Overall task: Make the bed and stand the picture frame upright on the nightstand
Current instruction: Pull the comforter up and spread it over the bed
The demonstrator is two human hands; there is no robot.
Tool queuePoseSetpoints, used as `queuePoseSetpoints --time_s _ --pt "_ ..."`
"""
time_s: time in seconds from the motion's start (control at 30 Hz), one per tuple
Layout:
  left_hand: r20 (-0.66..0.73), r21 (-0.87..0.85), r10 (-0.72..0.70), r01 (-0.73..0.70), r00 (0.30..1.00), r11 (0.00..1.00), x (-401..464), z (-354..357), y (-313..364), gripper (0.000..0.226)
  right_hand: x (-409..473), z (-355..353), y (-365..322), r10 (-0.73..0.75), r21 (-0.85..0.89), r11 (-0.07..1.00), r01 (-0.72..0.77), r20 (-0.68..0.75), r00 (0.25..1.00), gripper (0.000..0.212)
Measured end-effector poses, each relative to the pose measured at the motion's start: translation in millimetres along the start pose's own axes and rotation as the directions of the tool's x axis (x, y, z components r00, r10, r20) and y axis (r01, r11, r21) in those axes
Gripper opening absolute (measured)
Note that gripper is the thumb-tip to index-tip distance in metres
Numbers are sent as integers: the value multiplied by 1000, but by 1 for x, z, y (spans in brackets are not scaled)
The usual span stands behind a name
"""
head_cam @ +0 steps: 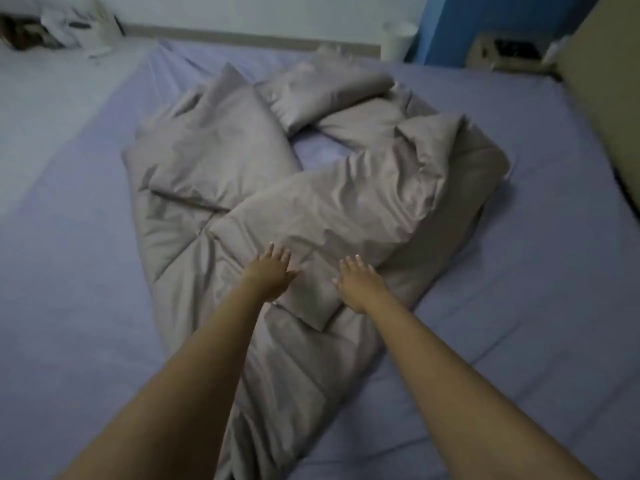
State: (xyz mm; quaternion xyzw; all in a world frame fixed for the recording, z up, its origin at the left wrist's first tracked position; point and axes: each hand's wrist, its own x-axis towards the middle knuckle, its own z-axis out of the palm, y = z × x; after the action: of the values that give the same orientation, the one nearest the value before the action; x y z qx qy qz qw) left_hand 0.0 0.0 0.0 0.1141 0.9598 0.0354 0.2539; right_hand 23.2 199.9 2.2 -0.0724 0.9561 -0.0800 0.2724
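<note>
Two bare arms reaching out from the near edge, over a big bed (86, 306) with a pale purple sheet.

Left hand (272, 271) flat on the grey blanket (311, 209), fingers spread apart, palm down, not gripping anything. Right hand (360, 284) flat too, just beside the left one, fingers spread apart, palm down on the same fold of blanket. A small gap between the two hands.

Blanket all bunched up in the middle of the bed. Long part running from the near edge up to the hands. Thick folded part to the right of the hands, lumpy on top. Another puffy part on the left, further away. A little patch of purple sheet showing through a hole in the middle of the heap.

Pillow (329, 90) in the same grey, lying at the far end of the heap, tilted.

Purple sheet bare on the left side and on the right side of the blanket.

Tan headboard (602, 98) along the far right edge of the bed. Small pale nightstand (485, 57) in the far right corner, with a dark flat thing (514, 50) lying on top, too blurry to tell what. White bin (398, 41) beside it, against a blue wall (502, 12).

Blurry clutter (52, 29) in the far left corner.
</note>
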Motion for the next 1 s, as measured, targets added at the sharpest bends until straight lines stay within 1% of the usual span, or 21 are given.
queuePoseSetpoints --time_s 0.03,0.1,0.17,0.27,0.33,0.43,0.53,0.63,0.7,0.73,0.8,0.9,0.93,1.0 --pt "-6 26 3 -3 1000 1000 8 14 -2 64 11 16 -4 3 -22 1000 -3 10 1000 61" --pt "-61 40 14 -12 998 999 26 41 -12 63 35 47 -7 39 18 999 -38 -34 999 63" --pt "-143 79 45 -34 989 996 45 69 -22 63 55 77 -11 111 72 992 -102 -135 985 70" --pt "-238 135 92 -61 967 989 69 108 -35 61 81 115 -20 220 192 966 -172 -266 939 79" --pt "-244 98 117 -96 963 991 79 134 -35 66 94 141 -24 218 196 968 -159 -335 917 74" --pt "-275 30 111 -106 955 994 89 159 -28 67 106 165 -23 222 159 972 -171 -401 889 61" --pt "-295 -3 69 -73 953 997 92 162 -16 68 100 159 -17 192 167 977 -135 -403 895 58" --pt "-331 23 91 -88 939 996 80 160 -1 65 81 152 0 132 91 991 -101 -460 878 51" --pt "-383 74 173 -156 908 985 66 156 17 66 59 153 20 96 21 995 -98 -501 860 41" --pt "-410 108 237 -212 881 971 60 155 28 65 45 155 35 80 -8 995 -97 -502 861 39" --pt "-417 170 384 -344 824 923 49 152 54 63 12 158 73 69 -52 993 -107 -485 872 46" --pt "-354 243 578 -524 735 816 44 148 103 60 -50 166 144 62 -127 982 -142 -491 869 40" --pt "-335 264 633 -576 698 774 43 149 122 58 -73 170 169 63 -159 974 -160 -487 871 41" --pt "-296 290 712 -650 637 702 40 152 161 57 -120 176 217 89 -209 954 -215 -489 868 43"
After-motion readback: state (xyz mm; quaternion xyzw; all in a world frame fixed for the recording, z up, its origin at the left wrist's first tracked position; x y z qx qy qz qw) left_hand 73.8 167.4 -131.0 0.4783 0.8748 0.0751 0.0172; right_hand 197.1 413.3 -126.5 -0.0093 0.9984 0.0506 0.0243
